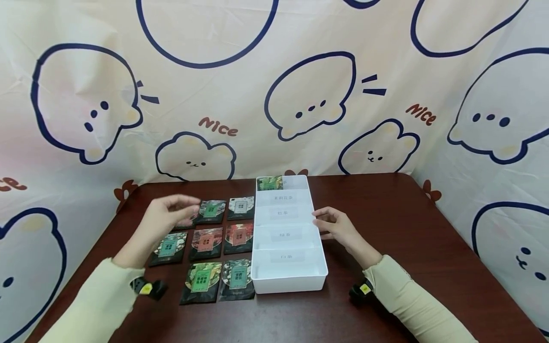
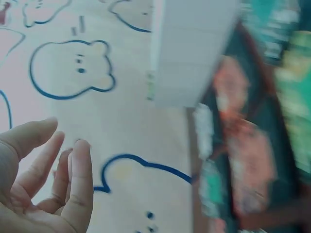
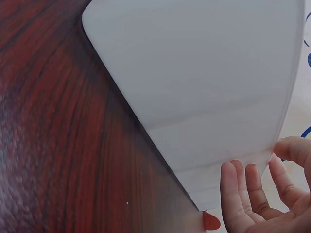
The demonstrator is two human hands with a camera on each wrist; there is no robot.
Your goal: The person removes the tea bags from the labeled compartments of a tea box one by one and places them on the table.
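Observation:
My left hand (image 1: 165, 220) hovers over the left end of the tea sachets, fingers loosely bent. Only air lies between its thumb and fingertips in the left wrist view. Partly hidden under it is a reddish tea sachet (image 1: 187, 222); beside that lies a green-labelled tea sachet (image 1: 212, 209). A long white divided box (image 1: 289, 285) stands right of the sachets, with labelled compartments. In its farthest compartment sits a green tea sachet (image 1: 270, 183). My right hand (image 1: 339, 228) touches the box's right side, fingertips at the rim and relaxed fingers along the outer wall (image 3: 194, 68).
More sachets lie in rows left of the box: a white-labelled one (image 1: 241, 208), red ones (image 1: 206, 243), teal ones (image 1: 169, 247) and a bright green one (image 1: 200, 282) in front. The brown table (image 1: 386, 209) meets a cartoon-printed curtain (image 1: 249, 105) behind.

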